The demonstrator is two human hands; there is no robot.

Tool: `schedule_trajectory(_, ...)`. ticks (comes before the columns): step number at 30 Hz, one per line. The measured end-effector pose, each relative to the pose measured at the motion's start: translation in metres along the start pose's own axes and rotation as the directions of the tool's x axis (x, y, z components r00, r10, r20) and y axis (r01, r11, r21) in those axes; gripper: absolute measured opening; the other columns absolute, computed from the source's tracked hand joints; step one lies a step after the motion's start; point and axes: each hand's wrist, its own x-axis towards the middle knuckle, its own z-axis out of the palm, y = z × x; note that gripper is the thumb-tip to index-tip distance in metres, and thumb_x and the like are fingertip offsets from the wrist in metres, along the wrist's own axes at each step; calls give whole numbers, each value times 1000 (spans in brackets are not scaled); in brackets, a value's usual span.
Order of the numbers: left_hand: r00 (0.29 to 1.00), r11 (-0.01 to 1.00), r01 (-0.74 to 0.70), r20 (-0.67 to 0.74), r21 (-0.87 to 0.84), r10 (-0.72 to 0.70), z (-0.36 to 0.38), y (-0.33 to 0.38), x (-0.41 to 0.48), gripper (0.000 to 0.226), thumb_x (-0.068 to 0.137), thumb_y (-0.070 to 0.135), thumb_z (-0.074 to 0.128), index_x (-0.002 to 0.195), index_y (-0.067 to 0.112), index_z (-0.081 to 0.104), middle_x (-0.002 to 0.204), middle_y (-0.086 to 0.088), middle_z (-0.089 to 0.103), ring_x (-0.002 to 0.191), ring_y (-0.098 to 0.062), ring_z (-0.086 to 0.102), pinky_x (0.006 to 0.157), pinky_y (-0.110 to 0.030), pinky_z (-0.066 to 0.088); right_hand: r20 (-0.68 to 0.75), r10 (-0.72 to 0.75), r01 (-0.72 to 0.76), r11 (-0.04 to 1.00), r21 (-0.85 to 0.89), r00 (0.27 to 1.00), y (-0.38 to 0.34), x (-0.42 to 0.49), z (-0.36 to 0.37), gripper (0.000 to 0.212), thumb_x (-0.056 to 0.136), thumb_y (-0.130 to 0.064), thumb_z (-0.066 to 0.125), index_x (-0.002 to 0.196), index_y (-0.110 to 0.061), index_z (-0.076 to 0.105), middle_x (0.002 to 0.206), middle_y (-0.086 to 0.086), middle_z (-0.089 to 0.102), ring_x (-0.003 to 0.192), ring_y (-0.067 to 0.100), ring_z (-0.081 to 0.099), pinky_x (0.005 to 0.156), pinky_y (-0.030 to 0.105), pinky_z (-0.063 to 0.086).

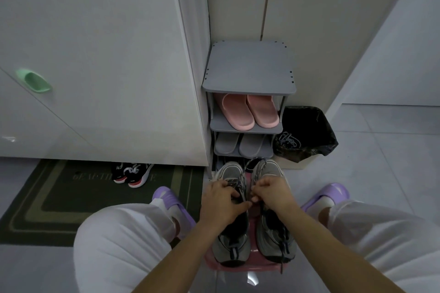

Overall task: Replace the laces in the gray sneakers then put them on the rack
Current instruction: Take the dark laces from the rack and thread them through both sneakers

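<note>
Two gray sneakers stand side by side on a pink stool (pixel 240 266) between my knees, toes pointing away from me. My left hand (pixel 220 200) lies over the tongue of the left sneaker (pixel 229 240) and pinches its lace. My right hand (pixel 271 191) is curled over the lace area between the two shoes, pinching a speckled lace (pixel 260 170) that runs up the right sneaker (pixel 276 235). The gray shoe rack (pixel 248 69) stands just beyond the stool, its top shelf bare.
Pink slippers (pixel 250 112) and gray slippers (pixel 240 144) fill the rack's lower shelves. A black-lined bin (pixel 307 135) holding loose laces (pixel 289 141) stands right of the rack. Black-and-red sneakers (pixel 132 173) lie on a dark doormat (pixel 59 200) under a white cabinet at left.
</note>
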Motion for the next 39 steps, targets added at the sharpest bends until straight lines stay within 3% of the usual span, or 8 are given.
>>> schedule_trajectory(3, 1000, 1000, 9, 24, -9, -8, 5, 1, -1, 44, 81, 51, 62, 116, 25, 64, 144, 2, 35, 134, -20, 25, 109, -31, 26, 14, 4, -4, 1000, -18, 1000, 7, 3, 9, 22, 84, -4, 63, 65, -13, 58, 47, -2, 59, 33, 0, 53, 37, 11, 38)
schedule_trajectory(14, 999, 991, 37, 40, -132, -32, 11, -7, -1, 36, 83, 39, 62, 117, 27, 65, 148, 2, 29, 136, -22, 20, 112, -32, 23, -9, -23, 23, 999, -34, 1000, 14, 8, 24, 14, 89, -5, 58, 77, -12, 56, 68, 5, 64, 34, -4, 53, 40, 9, 39)
schedule_trajectory(20, 997, 988, 59, 63, -142, -51, 13, -8, 2, 39, 83, 42, 63, 119, 26, 62, 148, 1, 27, 137, -23, 19, 111, -31, 22, 49, -3, 10, 992, -128, 999, 14, 9, 21, 28, 90, -6, 56, 65, -16, 52, 65, 3, 63, 42, 3, 58, 48, 17, 45)
schedule_trajectory(25, 994, 983, 76, 96, -170, -60, 12, -9, 4, 41, 82, 46, 64, 119, 28, 61, 149, 0, 25, 139, -23, 17, 112, -32, 21, 40, -56, 63, 977, -205, 998, 13, 3, 21, 31, 89, -10, 59, 61, -18, 51, 61, 0, 57, 50, 6, 53, 44, 13, 38)
schedule_trajectory(29, 998, 986, 46, 56, -157, -37, 12, -10, 6, 30, 93, 33, 49, 119, 26, 64, 149, -2, 29, 140, -22, 18, 114, -30, 17, 20, -76, 78, 982, -170, 997, 12, -1, 24, 27, 84, -11, 66, 60, -23, 57, 66, 4, 64, 63, 18, 62, 64, 28, 54)
schedule_trajectory(32, 998, 987, 49, 35, -155, -44, 13, -10, 7, 28, 93, 24, 49, 116, 23, 65, 148, -3, 30, 138, -24, 21, 113, -30, 22, 13, -88, 89, 981, -172, 996, 12, -2, 24, 30, 83, -12, 67, 58, -27, 58, 68, 4, 66, 72, 23, 67, 72, 34, 57)
schedule_trajectory(36, 999, 993, 21, -46, -118, -27, 18, -6, 8, 22, 92, 25, 54, 106, 20, 69, 146, -1, 34, 134, -22, 28, 107, -27, 29, 23, -83, 86, 986, -144, 996, 14, -6, 24, 26, 84, -13, 62, 60, -22, 62, 64, 3, 65, 64, 19, 63, 65, 31, 54)
schedule_trajectory(39, 999, 992, 28, -40, -122, -33, 17, -9, 11, 19, 91, 23, 55, 101, 20, 70, 146, 1, 34, 131, -21, 31, 106, -29, 32, 83, -132, 148, 962, -230, 988, 15, -14, 27, 32, 79, -20, 63, 51, -17, 48, 52, -1, 48, 52, 13, 44, 52, 25, 39)
